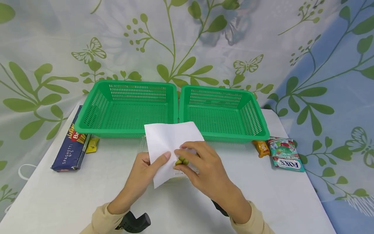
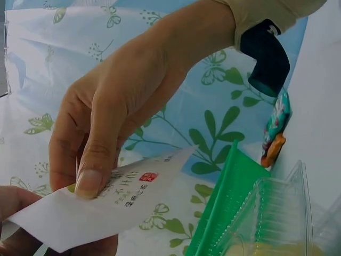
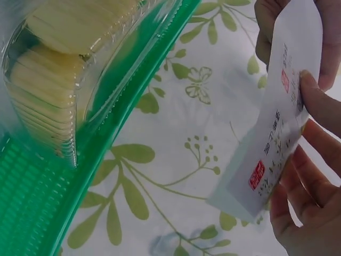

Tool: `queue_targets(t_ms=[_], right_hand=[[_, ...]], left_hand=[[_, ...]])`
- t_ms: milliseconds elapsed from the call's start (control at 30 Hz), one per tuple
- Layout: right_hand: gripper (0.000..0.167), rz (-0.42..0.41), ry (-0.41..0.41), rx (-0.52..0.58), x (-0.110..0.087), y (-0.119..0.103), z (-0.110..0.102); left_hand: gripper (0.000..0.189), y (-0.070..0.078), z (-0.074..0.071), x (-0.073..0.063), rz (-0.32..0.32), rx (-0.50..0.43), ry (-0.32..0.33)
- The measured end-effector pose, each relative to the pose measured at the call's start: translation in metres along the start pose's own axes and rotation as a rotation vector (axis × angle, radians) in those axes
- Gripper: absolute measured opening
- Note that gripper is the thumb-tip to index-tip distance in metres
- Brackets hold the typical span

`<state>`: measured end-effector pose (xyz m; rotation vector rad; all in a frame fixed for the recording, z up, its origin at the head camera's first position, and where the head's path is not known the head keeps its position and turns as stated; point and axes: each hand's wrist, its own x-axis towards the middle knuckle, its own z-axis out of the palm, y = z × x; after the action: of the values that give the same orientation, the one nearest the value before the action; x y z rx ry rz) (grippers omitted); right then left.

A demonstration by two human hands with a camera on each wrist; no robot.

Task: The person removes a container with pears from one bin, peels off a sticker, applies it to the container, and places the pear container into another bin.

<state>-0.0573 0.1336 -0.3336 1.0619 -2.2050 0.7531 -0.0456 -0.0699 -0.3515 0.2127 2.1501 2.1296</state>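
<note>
Head view: my left hand (image 1: 141,173) is pinching paper (image 1: 165,138), right hand (image 1: 209,168) (three o'clock) green item (image 1: 182,160); apparently positioning, next needing steadiness.

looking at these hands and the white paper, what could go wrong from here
What look like small green pieces, pinched by the right hand, could slip loose. The white paper, held by the left hand, might crease or tear if pulled. In the head view, that paper partly hides the clear container, so a hand might knock it.
</note>
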Motion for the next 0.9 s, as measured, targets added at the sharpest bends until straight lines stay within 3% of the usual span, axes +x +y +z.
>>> queue_targets(t_ms=[233,333,467,567,667,800,900], right_hand=[[0.029,0.037,0.173,-0.133,0.002,-0.006,0.001],[0.024,0.085,0.21,-0.04,0.001,-0.009,0.003],[0.024,0.19,0.179,0.171,-0.001,-0.015,0.006],[0.025,0.245,0.183,0.294,-0.001,-0.021,0.008],[0.025,0.233,0.229,0.36,0.0,-0.025,0.009],[0.024,0.192,0.314,0.382,0.001,-0.026,0.009],[0.022,0.171,0.342,0.383,0.002,-0.025,0.008]], left_hand=[[0.027,0.004,0.006,-0.002,0.03,-0.106,0.079],[0.024,0.005,0.009,-0.004,0.062,-0.16,0.09],[0.017,0.003,0.014,-0.007,0.114,-0.188,0.126],[0.018,0.001,0.02,-0.01,0.194,-0.16,0.152],[0.018,-0.002,0.025,-0.012,0.323,-0.135,0.162],[0.024,-0.005,0.029,-0.013,0.486,-0.151,0.197],[0.03,-0.006,0.03,-0.013,0.558,-0.148,0.221]])
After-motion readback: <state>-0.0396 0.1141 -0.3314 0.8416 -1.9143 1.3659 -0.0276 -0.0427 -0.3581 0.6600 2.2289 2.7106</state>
